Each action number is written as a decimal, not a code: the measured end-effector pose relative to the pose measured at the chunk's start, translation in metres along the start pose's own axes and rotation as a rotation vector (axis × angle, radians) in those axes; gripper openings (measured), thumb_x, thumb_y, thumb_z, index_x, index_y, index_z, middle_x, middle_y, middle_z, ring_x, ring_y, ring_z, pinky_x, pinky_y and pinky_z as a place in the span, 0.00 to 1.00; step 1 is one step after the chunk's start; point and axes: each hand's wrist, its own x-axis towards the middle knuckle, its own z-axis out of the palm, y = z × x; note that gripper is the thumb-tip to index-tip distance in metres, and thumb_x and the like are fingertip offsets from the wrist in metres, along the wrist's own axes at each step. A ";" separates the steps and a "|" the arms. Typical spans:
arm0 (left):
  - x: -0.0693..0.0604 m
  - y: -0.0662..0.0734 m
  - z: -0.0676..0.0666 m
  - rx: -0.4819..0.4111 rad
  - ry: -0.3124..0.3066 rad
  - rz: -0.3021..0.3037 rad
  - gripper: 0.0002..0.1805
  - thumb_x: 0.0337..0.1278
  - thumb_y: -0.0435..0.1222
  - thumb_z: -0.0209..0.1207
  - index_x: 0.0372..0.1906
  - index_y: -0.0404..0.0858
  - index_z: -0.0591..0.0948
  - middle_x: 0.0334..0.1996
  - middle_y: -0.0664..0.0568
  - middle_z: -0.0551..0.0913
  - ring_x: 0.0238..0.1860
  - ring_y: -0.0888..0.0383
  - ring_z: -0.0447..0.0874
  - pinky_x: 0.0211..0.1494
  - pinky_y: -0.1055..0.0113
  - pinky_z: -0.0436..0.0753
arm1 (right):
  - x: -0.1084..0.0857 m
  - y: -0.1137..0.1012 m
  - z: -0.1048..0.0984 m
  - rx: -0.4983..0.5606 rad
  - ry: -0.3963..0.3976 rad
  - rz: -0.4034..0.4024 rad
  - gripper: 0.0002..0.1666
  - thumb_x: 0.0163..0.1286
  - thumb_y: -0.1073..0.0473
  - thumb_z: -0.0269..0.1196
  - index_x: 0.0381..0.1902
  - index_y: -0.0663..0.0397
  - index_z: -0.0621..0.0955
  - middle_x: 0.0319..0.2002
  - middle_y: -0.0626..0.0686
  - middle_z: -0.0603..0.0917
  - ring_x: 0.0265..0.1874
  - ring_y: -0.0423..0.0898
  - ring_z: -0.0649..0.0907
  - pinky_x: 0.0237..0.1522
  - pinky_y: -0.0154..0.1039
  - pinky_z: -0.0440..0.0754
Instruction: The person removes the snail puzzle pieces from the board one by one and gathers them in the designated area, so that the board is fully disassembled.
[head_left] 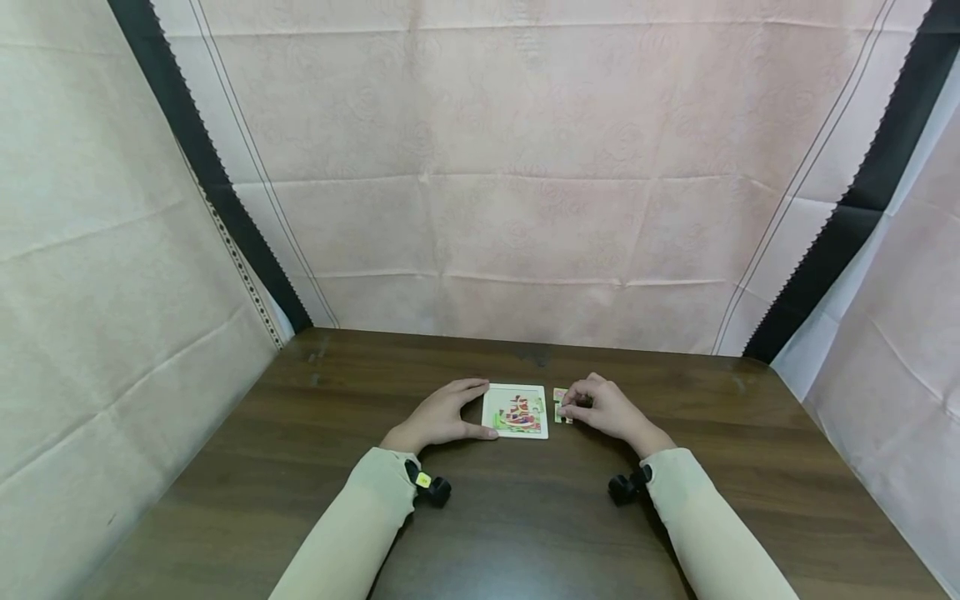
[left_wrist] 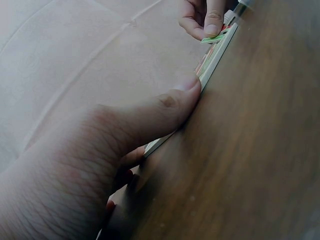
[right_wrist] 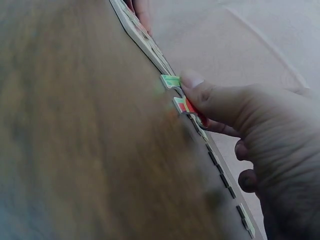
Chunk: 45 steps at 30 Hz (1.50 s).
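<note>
Puzzle board (head_left: 517, 389) lies flat on the bench (head_left: 517, 517) between your grips; your left grip (head_left: 447, 414) is spread, unclenched, thumb and forefinger touching its left corners. Its pale border frames a coloured picture (head_left: 519, 414), too small to make out. Just beyond the board's right edge, your right grip (head_left: 609, 410) pinches a green puzzle piece (left_wrist: 216, 38); its fingers partly cover the pieces there, so you cannot tell how many there are.
</note>
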 end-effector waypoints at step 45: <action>-0.001 0.001 -0.002 0.015 -0.011 -0.001 0.60 0.41 0.77 0.60 0.78 0.48 0.64 0.76 0.61 0.62 0.75 0.55 0.58 0.73 0.52 0.65 | 0.014 -0.016 0.014 -0.079 0.072 -0.074 0.02 0.70 0.50 0.68 0.38 0.38 0.85 0.34 0.35 0.81 0.35 0.45 0.73 0.34 0.40 0.72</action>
